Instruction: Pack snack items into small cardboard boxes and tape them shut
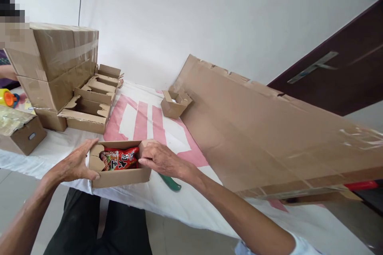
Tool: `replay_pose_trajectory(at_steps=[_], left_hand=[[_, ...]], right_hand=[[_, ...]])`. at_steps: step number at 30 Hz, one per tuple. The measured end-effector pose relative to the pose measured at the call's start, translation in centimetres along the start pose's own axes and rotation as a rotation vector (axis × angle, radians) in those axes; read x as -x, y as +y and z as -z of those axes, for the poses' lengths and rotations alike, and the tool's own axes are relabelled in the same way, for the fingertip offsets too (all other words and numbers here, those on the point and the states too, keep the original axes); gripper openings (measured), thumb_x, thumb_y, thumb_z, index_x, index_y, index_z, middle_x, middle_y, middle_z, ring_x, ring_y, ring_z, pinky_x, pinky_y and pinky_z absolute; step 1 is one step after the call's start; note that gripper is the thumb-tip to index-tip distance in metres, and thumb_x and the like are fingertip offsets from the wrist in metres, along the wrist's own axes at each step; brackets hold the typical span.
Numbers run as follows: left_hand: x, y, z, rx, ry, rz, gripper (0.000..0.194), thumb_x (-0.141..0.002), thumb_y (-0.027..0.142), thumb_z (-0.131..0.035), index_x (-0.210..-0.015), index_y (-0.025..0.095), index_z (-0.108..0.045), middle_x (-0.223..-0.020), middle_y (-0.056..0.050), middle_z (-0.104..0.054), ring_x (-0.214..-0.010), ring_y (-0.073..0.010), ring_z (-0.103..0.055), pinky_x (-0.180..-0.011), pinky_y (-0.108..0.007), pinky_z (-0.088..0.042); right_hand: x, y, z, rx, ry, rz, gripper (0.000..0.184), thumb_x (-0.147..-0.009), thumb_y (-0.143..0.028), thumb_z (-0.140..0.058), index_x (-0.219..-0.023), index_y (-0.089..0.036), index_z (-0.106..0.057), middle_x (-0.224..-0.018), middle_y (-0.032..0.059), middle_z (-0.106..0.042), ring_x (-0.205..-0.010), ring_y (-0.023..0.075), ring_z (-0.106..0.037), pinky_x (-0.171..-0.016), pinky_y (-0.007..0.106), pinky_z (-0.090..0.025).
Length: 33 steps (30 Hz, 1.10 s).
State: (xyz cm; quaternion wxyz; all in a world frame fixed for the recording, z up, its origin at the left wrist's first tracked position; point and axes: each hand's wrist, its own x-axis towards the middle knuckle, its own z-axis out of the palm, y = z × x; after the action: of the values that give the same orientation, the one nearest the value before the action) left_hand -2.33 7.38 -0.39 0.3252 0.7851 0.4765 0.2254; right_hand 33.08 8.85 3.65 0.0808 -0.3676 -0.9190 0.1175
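a box (122, 179), its top not closed, is gripped by the left hand (77, 163); a packet (119, 159) is already in, beside the curled right hand (161, 159), whose hold cannot be told.

Passable: pink-and-white cloth (158, 121) beyond right fingers (147, 152). Obstacles: open boxes (85, 122) beyond left fingers (89, 143); cardboard sheet (254, 127) right of right fingers.

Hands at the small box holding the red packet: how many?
2: the left hand grips the left end of the box; the right hand is at its right end.
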Motion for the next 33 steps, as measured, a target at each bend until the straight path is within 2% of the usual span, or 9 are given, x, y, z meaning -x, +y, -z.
replay_pose_trajectory(at_steps=[3, 6, 9, 14, 17, 22, 25, 29, 33], left_hand=[[0.0, 0.1, -0.1, -0.005, 0.012, -0.018, 0.112, -0.070, 0.040, -0.087, -0.168, 0.023, -0.036, -0.164, -0.017, -0.050, -0.145, -0.0435, -0.054, -0.123, -0.058, -0.046], [0.1, 0.2, -0.3, -0.027, 0.026, -0.023, 0.112, -0.069, 0.035, -0.087, -0.168, 0.024, -0.036, -0.162, -0.016, -0.053, -0.143, -0.0427, -0.056, -0.123, -0.056, -0.047], [0.3, 0.5, -0.5, -0.045, 0.030, -0.027, 0.113, -0.067, 0.034, -0.086, -0.168, 0.025, -0.036, -0.162, -0.016, -0.052, -0.144, -0.0425, -0.055, -0.123, -0.056, -0.048], [0.5, 1.2, -0.5, -0.023, 0.019, -0.045, 0.110, -0.069, 0.033, -0.085, -0.167, 0.025, -0.035, -0.160, -0.014, -0.052, -0.143, -0.0402, -0.055, -0.121, -0.054, -0.048], [0.7, 1.0, -0.6, 0.004, 0.028, -0.062, 0.113, -0.071, 0.039, -0.087, -0.169, 0.028, -0.033, -0.164, -0.014, -0.049, -0.146, -0.0407, -0.054, -0.122, -0.055, -0.047], [1.1, 0.3, -1.2, 0.032, 0.035, -0.066, 0.128, -0.068, 0.043, -0.094, -0.174, 0.031, -0.023, -0.164, -0.015, -0.048, -0.149, -0.0427, -0.050, -0.122, -0.057, -0.047], [1.1, 0.3, -1.4, 0.029, 0.054, -0.055, 0.125, -0.068, 0.035, -0.092, -0.173, 0.031, -0.025, -0.159, -0.014, -0.052, -0.147, -0.0417, -0.051, -0.122, -0.057, -0.047], [0.7, 0.6, -1.4, 0.011, 0.053, -0.029, 0.123, -0.067, 0.028, -0.090, -0.173, 0.029, -0.027, -0.160, -0.014, -0.051, -0.149, -0.0414, -0.051, -0.125, -0.056, -0.044], [0.7, 0.6, -1.0, -0.015, 0.021, -0.019, 0.129, -0.066, 0.040, -0.096, -0.174, 0.026, -0.025, -0.173, -0.019, -0.039, -0.159, -0.0448, -0.040, -0.131, -0.060, -0.035]], right_hand=[[1.4, 1.3, -1.2, 0.104, 0.012, -0.126, 0.028, -0.102, -0.019, -0.055, -0.078, -0.023, -0.068, -0.084, 0.0050, -0.069, -0.089, 0.0231, -0.060, -0.085, 0.038, -0.045], [1.2, 1.2, -2.4, 0.216, 0.037, -0.161, 0.019, -0.100, -0.015, -0.057, -0.093, -0.023, -0.073, -0.098, 0.0083, -0.073, -0.099, 0.0262, -0.063, -0.096, 0.043, -0.047], [-0.9, -0.5, -2.6, 0.331, -0.036, -0.143, 0.014, -0.101, -0.016, -0.060, -0.101, -0.019, -0.074, -0.110, 0.0150, -0.075, -0.109, 0.0307, -0.065, -0.100, 0.046, -0.047], [-4.6, -3.2, -2.6, 0.379, -0.206, -0.305, 0.020, -0.097, -0.020, -0.069, -0.113, -0.009, -0.074, -0.114, 0.0238, -0.077, -0.106, 0.0362, -0.071, -0.084, 0.043, -0.049], [-5.7, -3.3, -2.7, 0.338, -0.225, -0.322, 0.013, -0.094, -0.018, -0.073, -0.103, -0.010, -0.076, -0.102, 0.0211, -0.080, -0.097, 0.0346, -0.074, -0.079, 0.040, -0.046], [-5.6, -2.8, -1.9, 0.245, -0.199, -0.358, 0.004, -0.093, -0.019, -0.072, -0.095, -0.015, -0.072, -0.099, 0.0135, -0.079, -0.090, 0.0274, -0.072, -0.075, 0.035, -0.040], [-5.0, -2.8, -0.9, 0.108, -0.101, -0.350, 0.006, -0.091, -0.023, -0.072, -0.091, -0.020, -0.067, -0.096, 0.0036, -0.076, -0.089, 0.0212, -0.067, -0.079, 0.032, -0.039], [-4.1, -2.8, 1.3, -0.378, 0.121, -0.306, 0.010, -0.082, -0.018, -0.065, -0.079, -0.022, -0.055, -0.084, -0.0028, -0.064, -0.078, 0.0153, -0.058, -0.072, 0.028, -0.040], [-3.9, -2.6, 4.8, -0.683, 0.245, -0.242, 0.009, -0.084, -0.029, -0.064, -0.082, -0.022, -0.059, -0.080, -0.0034, -0.065, -0.074, 0.0145, -0.061, -0.067, 0.027, -0.047]])
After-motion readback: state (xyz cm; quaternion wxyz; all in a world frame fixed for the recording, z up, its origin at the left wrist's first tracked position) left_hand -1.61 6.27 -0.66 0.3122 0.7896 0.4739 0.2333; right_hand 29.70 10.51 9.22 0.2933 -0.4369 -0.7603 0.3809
